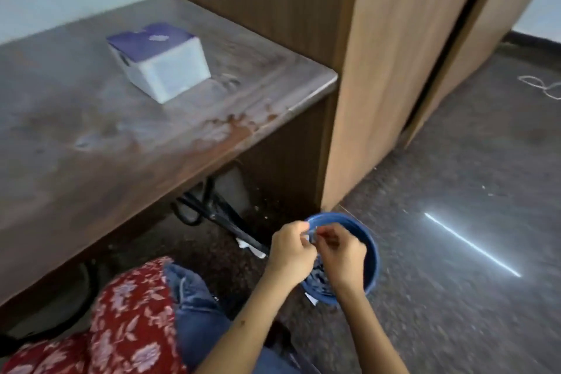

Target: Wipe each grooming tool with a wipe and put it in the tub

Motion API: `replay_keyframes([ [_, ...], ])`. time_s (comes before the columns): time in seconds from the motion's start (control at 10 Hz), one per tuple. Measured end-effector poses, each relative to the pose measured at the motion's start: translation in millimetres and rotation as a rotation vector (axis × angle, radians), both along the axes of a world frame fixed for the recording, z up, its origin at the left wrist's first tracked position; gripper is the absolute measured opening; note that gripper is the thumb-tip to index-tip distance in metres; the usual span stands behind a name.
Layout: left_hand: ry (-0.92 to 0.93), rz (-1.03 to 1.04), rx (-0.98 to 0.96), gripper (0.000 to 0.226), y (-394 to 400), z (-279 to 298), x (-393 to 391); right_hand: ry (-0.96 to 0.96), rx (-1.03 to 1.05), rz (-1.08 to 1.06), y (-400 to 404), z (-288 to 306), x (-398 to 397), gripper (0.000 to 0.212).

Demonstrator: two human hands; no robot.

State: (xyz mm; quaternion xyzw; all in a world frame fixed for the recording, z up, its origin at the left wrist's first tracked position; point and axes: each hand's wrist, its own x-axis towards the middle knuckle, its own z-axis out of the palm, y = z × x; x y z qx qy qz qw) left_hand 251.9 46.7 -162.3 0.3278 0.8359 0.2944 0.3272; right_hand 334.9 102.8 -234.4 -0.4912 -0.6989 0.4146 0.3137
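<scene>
A blue tub (368, 247) stands on the dark floor beside my right knee, with dark blurred items inside it. Both my hands hover over the tub. My left hand (290, 249) and my right hand (343, 255) pinch a small pale thing (312, 235) between their fingertips; it is too blurred to name, perhaps a small tool or a wipe. A white and purple wipe box (161, 62) sits on the worn wooden desk (91, 146), far from both hands.
A tall wooden partition (379, 70) rises just behind the tub. Black cables and a chair base (212, 212) lie under the desk. A white cord (540, 86) lies on the floor at far right. My lap in jeans and red floral cloth (136, 313) fills the lower left.
</scene>
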Motion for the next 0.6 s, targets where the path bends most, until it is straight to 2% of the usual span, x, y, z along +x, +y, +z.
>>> replay_keyframes([
  [0.1, -0.07, -0.015, -0.163, 0.029, 18, -41, 3, -0.209, -0.125, -0.039, 16, -50, 11, 0.013],
  [0.2, -0.103, -0.024, -0.24, 0.029, 27, -65, 4, -0.275, -0.2, -0.042, 26, -82, 15, 0.015],
  [0.4, -0.119, 0.001, -0.28, 0.031, 38, -88, 2, -0.405, -0.306, -0.04, 41, -108, 10, 0.025],
  [0.6, -0.151, 0.034, -0.193, 0.037, 40, -80, -1, -0.268, -0.298, -0.179, 45, -99, 19, 0.018],
])
